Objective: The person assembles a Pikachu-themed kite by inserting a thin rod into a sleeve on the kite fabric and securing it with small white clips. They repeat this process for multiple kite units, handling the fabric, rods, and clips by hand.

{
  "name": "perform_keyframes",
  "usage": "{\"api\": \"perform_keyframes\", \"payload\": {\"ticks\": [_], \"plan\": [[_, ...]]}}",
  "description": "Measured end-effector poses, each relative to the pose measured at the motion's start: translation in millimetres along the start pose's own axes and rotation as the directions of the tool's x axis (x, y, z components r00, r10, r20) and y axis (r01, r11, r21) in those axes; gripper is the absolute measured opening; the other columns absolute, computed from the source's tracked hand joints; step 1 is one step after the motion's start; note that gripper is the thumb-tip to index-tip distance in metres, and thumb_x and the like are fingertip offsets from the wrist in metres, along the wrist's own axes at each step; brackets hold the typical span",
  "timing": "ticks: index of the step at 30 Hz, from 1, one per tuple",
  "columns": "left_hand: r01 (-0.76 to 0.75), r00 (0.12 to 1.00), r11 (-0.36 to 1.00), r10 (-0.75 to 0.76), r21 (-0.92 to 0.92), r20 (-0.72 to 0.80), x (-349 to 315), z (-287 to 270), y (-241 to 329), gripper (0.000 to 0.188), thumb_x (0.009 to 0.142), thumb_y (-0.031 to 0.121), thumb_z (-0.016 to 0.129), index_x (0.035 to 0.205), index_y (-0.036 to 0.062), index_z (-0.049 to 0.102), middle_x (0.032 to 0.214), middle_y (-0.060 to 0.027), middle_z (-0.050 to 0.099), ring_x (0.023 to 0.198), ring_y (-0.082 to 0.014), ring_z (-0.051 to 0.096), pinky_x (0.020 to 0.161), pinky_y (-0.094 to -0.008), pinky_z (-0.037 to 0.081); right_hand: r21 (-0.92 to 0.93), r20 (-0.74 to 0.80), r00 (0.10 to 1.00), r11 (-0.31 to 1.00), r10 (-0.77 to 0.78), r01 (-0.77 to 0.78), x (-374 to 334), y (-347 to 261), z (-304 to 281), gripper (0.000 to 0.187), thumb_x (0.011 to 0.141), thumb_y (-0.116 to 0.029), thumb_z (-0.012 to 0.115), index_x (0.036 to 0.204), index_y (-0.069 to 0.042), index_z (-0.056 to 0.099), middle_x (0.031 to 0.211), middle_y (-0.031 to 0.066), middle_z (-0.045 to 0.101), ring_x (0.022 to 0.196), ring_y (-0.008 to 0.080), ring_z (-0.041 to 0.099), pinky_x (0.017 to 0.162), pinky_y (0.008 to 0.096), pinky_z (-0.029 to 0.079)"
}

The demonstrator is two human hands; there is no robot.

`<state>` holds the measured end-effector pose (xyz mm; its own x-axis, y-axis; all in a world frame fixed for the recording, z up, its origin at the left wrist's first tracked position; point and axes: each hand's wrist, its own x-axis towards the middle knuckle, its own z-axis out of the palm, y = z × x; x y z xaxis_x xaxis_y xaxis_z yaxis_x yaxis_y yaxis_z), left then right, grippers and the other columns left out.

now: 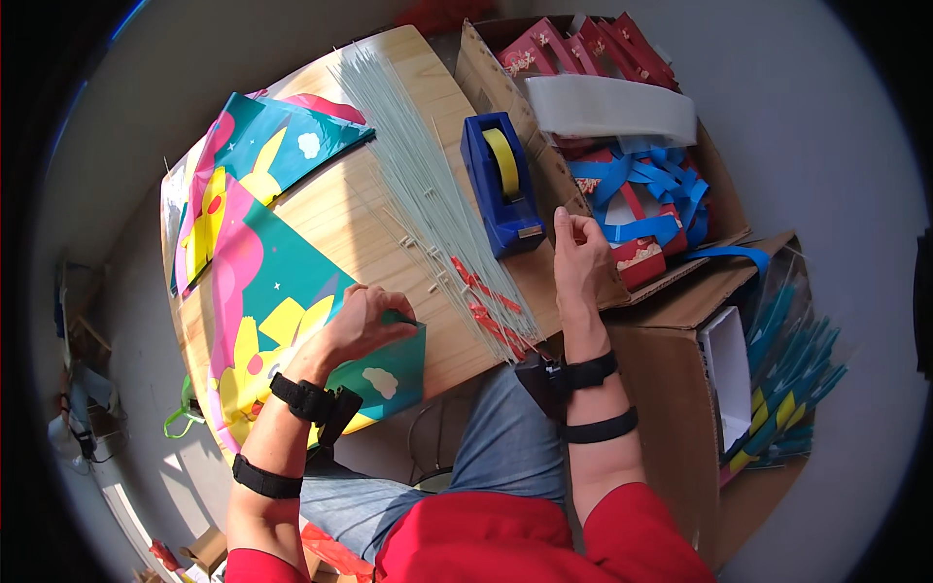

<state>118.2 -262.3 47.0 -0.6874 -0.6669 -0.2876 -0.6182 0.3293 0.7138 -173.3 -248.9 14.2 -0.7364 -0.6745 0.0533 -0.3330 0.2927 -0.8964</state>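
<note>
A glossy teal, pink and yellow printed sheet [296,260] lies at the table's near left, its right corner by my left hand. My left hand [367,323] has its fingers curled on that sheet's upper right edge, pinching it. Raised just right of the tape dispenser, my right hand [583,255] holds thumb and forefinger together; whatever is between them is too small to make out. The blue tape dispenser [498,185] carries a yellow roll and stands upright. Many thin pale rods [418,165] run in a loose bundle between the sheets and the dispenser.
Another printed sheet [282,146] is at the far left. Red ribbon strips [491,316] cross the rods' near ends. On the right, a cardboard box [501,73] holds red cartons, blue straps [641,185] and a clear plastic stack [612,107]. Teal-yellow wrapped items [787,389] stand nearer.
</note>
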Motion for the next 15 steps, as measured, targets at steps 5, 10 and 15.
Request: {"api": "perform_keyframes", "payload": {"ticks": [5, 10, 15], "plan": [[0.004, 1.0, 1.0, -0.004, -0.02, -0.015, 0, 4, -3, 0.02, 0.078, 0.023, 0.074, 0.088, 0.0063, 0.068, 0.079, -0.0112, 0.067, 0.08, -0.0299, 0.063, 0.081, -0.0373, 0.046, -0.068, 0.427, 0.903, 0.995, -0.04, 0.077, 26, -6, -1, 0.02, 0.085, -0.023, 0.07, 0.086, -0.003, 0.069, 0.073, 0.0026, 0.064, 0.061, 0.0135, 0.058, 0.058, 0.0298, 0.047], [0.031, 0.999, 1.0, -0.031, 0.0, -0.02, 0, 7, -9, 0.02, 0.078, 0.026, 0.072, 0.089, 0.0087, 0.069, 0.081, -0.0095, 0.068, 0.084, -0.0276, 0.063, 0.092, -0.0377, 0.037, 0.167, 0.545, 0.819, 0.934, 0.178, -0.314, 24, -11, -3, 0.016, 0.09, -0.016, 0.066, 0.091, 0.0, 0.066, 0.078, 0.0005, 0.063, 0.067, 0.0088, 0.056, 0.061, 0.0234, 0.047], [-0.048, 0.998, 0.998, 0.049, 0.03, -0.036, 1, 13, -11, 0.02, 0.079, 0.024, 0.072, 0.088, 0.0069, 0.068, 0.079, -0.0118, 0.066, 0.079, -0.0303, 0.063, 0.082, -0.0383, 0.045, 0.403, 0.668, 0.723, 0.729, 0.179, -0.553, 12, -7, -21, 0.016, 0.092, -0.017, 0.065, 0.096, -0.002, 0.065, 0.085, 0.0, 0.062, 0.076, 0.0082, 0.057, 0.065, 0.021, 0.043]]}}
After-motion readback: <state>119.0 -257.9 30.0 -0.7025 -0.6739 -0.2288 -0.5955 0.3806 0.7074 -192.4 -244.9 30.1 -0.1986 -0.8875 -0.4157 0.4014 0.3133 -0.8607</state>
